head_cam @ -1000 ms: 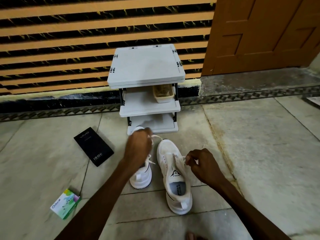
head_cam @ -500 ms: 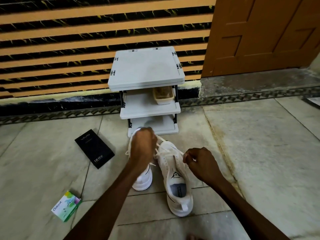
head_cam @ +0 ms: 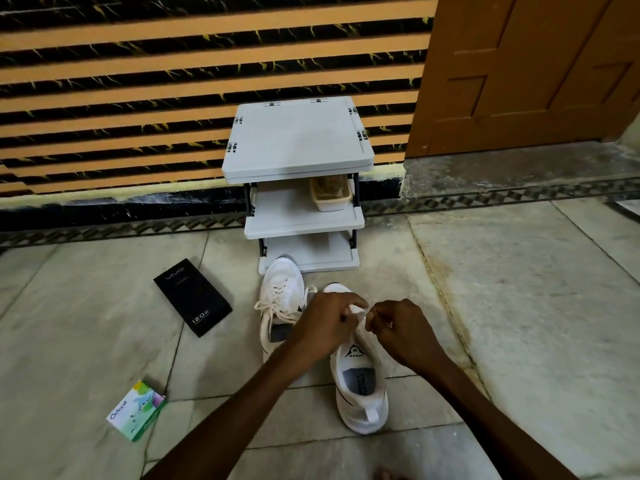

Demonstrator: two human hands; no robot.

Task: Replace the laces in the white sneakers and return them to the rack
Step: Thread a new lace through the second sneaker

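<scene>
Pinching white shoelace (head_cam: 358, 311) over nearer white sneaker (head_cam: 360, 386) on floor | left hand (head_cam: 325, 323), right hand (head_cam: 403, 332); both grips closed on it | other white sneaker (head_cam: 280, 292) by grey rack (head_cam: 298, 140) | beige tub (head_cam: 330, 199) on middle shelf; brownish contents

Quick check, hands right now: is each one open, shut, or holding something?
Left hand: pinches the white lace over the nearer sneaker.
Right hand: fingers curled, pinches the same lace.

black box (head_cam: 192, 296): vivo, 120W | green-white box (head_cam: 137, 410): Odonil | sneaker tongue (head_cam: 354, 353): SPEED
</scene>
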